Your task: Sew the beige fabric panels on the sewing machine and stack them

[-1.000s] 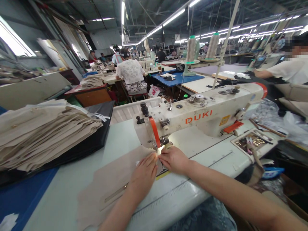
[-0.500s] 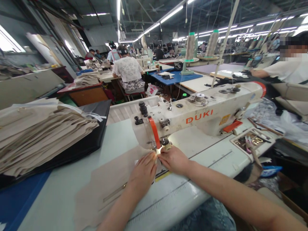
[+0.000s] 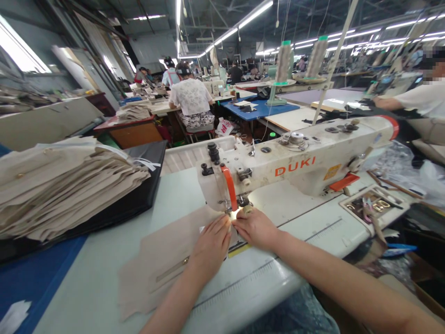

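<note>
A beige fabric piece (image 3: 163, 260) with a zipper strip lies flat on the pale sewing table (image 3: 104, 287), its right end under the needle of a white DUKI sewing machine (image 3: 295, 167). My left hand (image 3: 210, 248) rests on the fabric, fingers stretched towards the presser foot. My right hand (image 3: 255, 227) sits right of the needle, its fingers curled and pressing the fabric's edge down. The fingertips of both hands almost meet at the lit needle area.
A tall stack of beige fabric pieces (image 3: 66, 185) lies on a black sheet at the left. A tray of small tools (image 3: 373, 204) sits right of the machine. Thread cones (image 3: 283, 60) stand behind. Other people work at tables beyond, one seated (image 3: 191, 99).
My hands stay at the needle in the same pose. The view has shifted slightly, so everything sits a little further right and higher.
</note>
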Demonstrator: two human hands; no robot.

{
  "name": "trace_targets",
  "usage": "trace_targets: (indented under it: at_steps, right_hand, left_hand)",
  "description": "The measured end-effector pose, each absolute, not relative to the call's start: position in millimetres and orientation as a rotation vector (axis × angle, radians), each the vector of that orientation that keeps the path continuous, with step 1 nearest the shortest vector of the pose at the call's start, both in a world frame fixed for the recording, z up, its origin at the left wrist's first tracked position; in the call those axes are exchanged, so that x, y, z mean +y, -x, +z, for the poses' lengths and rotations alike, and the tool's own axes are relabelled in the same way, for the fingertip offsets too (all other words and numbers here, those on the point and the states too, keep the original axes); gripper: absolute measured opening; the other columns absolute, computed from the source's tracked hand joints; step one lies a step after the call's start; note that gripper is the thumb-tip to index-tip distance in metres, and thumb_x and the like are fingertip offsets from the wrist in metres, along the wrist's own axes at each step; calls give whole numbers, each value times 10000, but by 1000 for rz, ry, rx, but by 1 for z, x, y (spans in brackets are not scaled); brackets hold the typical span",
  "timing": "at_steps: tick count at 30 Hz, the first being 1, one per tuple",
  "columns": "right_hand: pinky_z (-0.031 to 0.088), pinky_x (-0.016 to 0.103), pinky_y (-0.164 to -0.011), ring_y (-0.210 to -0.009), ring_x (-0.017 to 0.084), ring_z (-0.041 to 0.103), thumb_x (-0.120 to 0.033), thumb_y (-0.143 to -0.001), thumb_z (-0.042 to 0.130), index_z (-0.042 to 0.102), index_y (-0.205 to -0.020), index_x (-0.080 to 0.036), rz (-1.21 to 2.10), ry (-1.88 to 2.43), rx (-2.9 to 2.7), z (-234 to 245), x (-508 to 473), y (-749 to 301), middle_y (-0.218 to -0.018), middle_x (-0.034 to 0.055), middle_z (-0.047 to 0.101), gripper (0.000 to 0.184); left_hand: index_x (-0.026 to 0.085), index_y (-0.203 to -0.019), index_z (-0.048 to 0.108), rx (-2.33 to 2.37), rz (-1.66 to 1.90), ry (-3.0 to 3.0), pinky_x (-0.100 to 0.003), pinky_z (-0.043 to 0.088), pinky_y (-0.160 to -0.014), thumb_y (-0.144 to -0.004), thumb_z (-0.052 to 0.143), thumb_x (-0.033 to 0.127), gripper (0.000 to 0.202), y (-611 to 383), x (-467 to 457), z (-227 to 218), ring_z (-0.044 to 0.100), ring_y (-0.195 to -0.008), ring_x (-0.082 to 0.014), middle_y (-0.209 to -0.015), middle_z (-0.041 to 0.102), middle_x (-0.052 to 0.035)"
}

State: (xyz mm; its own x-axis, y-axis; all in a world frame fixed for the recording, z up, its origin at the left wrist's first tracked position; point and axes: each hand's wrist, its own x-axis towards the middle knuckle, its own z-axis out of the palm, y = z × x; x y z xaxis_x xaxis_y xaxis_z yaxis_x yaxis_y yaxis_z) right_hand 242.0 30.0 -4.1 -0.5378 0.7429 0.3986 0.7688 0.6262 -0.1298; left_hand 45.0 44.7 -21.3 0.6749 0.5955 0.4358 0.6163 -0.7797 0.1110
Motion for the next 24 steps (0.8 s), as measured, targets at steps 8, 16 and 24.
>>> trace_targets:
  at_steps: [8, 16, 24]
  right_hand:
    - [404, 326, -740, -793, 207, 550, -185, -953, 497, 687, -858, -153, -91, 1213, -2438, -5, 31, -242, -826, 67, 654, 215]
    - [400, 328, -758, -793, 210, 544, -199, -951, 505, 680, -809, -156, -114, 1215, -2431, -5, 31, -242, -810, 72, 654, 229]
    - [399, 305, -725, -752, 186, 532, -171, -913, 540, 663, -781, -177, -118, 1147, -2387, -8, 26, -244, -775, 52, 641, 180]
  left_hand:
    - [136, -1229, 622, -1039, -726, 2813, -432, 524, -978, -972, 389, 225, 358, -46, 47, -22, 625, -1148, -244, -1238, 667, -143]
    - [161, -1193, 633, -1128, -681, 2828, -463, 512, -986, -969, 417, 261, 326, -45, 64, -23, 628, -1129, -259, -1213, 677, -127]
    - [170, -1243, 606, -1215, -639, 2847, -432, 485, -1031, -938, 426, 216, 357, -33, 47, -23, 588, -1208, -235, -1279, 647, -125]
